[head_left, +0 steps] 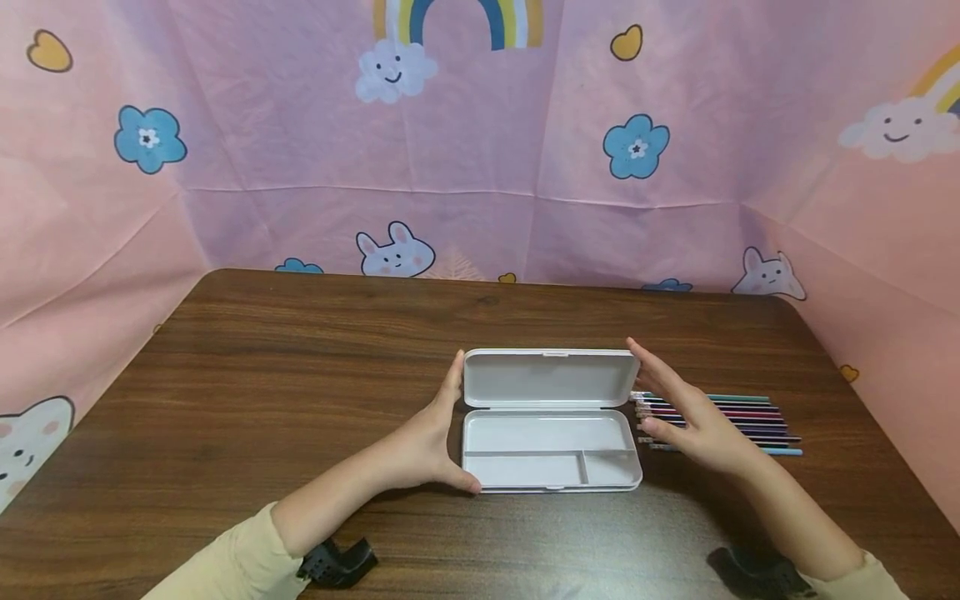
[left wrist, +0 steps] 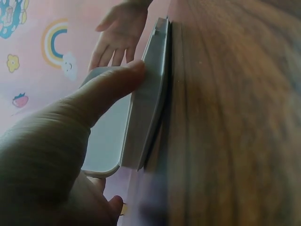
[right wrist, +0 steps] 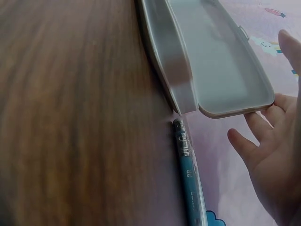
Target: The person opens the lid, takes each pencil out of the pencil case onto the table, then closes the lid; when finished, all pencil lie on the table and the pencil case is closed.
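Note:
A white pencil case [head_left: 525, 433] lies on the table with its lid [head_left: 551, 379] raised toward the back. Its tray has one long compartment and two smaller ones, with nothing in them. My left hand [head_left: 423, 437] holds the case's left end, thumb at the front corner and fingers by the lid. At the opposite end, my right hand [head_left: 693, 421] is spread, its fingertips at the lid's right edge and its thumb apart from the tray. Several pencils [head_left: 783, 452] lie side by side, partly behind the right hand; one blue pencil [right wrist: 190, 183] shows close to the case's corner.
The brown wooden table [head_left: 262, 400] extends to both sides of the case. A pink and purple cloth [head_left: 480, 142] printed with rabbits, clouds and flowers hangs along the back and sides. Each wrist bears a black device [head_left: 341, 562].

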The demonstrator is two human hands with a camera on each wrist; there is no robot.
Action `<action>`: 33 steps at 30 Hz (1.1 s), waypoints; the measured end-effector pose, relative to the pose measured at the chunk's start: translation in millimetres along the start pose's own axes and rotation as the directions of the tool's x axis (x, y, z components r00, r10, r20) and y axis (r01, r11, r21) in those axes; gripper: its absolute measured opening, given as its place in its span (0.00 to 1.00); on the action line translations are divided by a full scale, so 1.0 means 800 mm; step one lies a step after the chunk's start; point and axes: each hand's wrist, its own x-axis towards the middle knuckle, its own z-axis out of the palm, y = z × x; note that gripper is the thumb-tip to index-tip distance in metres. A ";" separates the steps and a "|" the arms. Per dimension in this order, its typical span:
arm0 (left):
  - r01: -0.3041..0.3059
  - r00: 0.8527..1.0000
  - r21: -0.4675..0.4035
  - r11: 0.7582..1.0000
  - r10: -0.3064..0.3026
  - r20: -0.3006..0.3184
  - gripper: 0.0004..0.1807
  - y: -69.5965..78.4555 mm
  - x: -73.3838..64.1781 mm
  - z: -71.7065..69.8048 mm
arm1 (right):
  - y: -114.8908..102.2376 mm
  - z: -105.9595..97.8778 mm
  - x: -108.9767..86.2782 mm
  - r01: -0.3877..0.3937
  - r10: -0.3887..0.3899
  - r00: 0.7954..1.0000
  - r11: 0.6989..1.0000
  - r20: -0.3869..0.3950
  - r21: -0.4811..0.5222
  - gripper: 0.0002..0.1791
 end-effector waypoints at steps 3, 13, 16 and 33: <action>-0.005 1.000 0.014 1.000 0.005 -0.024 0.85 -0.001 0.000 -0.002 | -0.001 0.001 -0.001 -0.002 0.002 1.000 1.000 0.002 0.000 0.49; -0.071 0.993 0.104 0.992 0.081 -0.091 0.74 -0.005 0.001 -0.010 | -0.005 0.006 -0.011 0.107 -0.106 0.994 0.993 -0.018 0.042 0.45; -0.071 0.992 0.113 0.991 0.082 -0.091 0.71 -0.004 0.000 -0.011 | -0.005 0.007 -0.015 0.137 -0.137 0.991 0.989 -0.010 0.059 0.43; -0.170 0.984 0.162 0.972 0.177 -0.029 0.53 -0.007 -0.004 -0.012 | -0.007 0.017 -0.043 0.153 -0.153 0.986 0.988 0.065 0.016 0.42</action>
